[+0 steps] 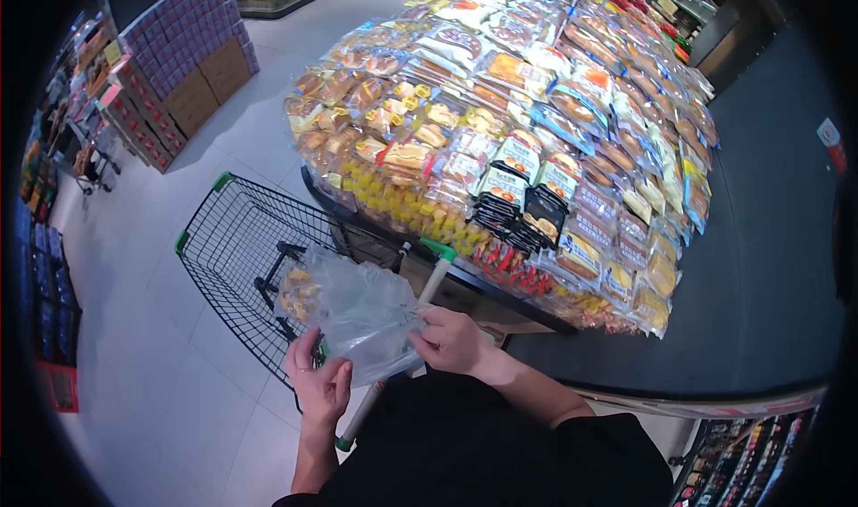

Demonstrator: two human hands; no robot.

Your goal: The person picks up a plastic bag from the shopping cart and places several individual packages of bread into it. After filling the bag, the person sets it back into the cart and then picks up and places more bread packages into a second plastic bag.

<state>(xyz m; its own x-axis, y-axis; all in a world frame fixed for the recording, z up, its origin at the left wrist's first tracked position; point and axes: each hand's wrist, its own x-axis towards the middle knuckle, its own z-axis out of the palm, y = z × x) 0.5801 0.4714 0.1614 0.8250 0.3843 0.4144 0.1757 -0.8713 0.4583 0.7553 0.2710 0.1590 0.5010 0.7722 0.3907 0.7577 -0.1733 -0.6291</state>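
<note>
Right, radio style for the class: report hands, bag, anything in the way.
Right hand pinching plastic bag. Left hand open at bag's edge. Cart handle crosses beneath.

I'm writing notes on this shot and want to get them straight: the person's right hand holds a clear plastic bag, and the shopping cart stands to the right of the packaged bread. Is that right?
Not quite: the head view shows the shopping cart to the left of the packaged bread. The right hand does hold a clear plastic bag.
</note>
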